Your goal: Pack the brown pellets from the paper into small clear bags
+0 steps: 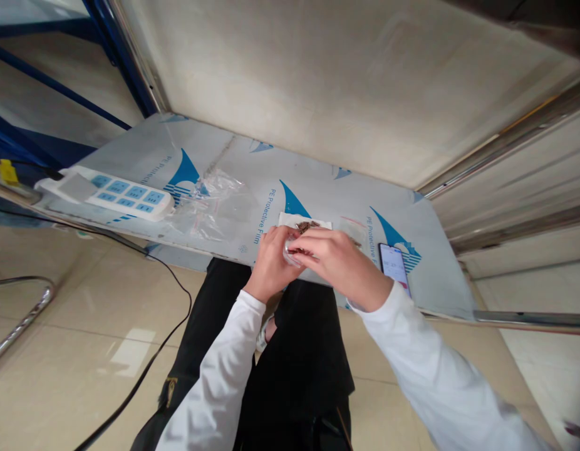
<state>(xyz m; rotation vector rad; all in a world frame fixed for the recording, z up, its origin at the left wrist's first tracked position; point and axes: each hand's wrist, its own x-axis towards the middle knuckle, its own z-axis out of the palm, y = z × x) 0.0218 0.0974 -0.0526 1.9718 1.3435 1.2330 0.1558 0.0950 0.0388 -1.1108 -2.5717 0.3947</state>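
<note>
My left hand (274, 263) is closed around a small clear plastic bag (290, 254) near the front edge of the table. The fingers of my right hand (334, 257) are closed at the mouth of this bag, where small brownish metal pieces show; whether the fingertips pinch one of them is hidden. Just beyond my hands, a pile of similar small metal pieces (307, 226) lies on a white sheet (286, 218). Beside it on the right, another clear bag (356, 230) lies flat, partly covered by my right hand.
A white power strip (125, 193) with blue sockets lies on the left of the film-covered table (233, 241). Several crumpled clear bags (217, 203) lie beside it. A phone (394, 266) rests right of my right hand. A black cable (189, 300) hangs to the floor.
</note>
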